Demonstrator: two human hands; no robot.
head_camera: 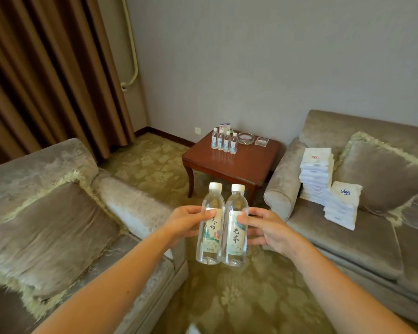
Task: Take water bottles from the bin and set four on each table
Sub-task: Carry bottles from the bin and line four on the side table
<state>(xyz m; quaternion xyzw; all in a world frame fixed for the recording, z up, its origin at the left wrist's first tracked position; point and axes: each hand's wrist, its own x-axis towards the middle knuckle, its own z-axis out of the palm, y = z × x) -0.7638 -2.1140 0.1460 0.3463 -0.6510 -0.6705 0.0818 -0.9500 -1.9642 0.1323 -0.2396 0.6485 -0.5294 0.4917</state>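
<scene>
The left hand grasps one clear plastic water bottle with a white cap and the right hand grasps its twin, both upright and touching, while the far red-brown wooden table (it already carries four bottles) lies straight ahead.

Table btwn L sofa, R sofa; 4 bottles atop (far side).
</scene>
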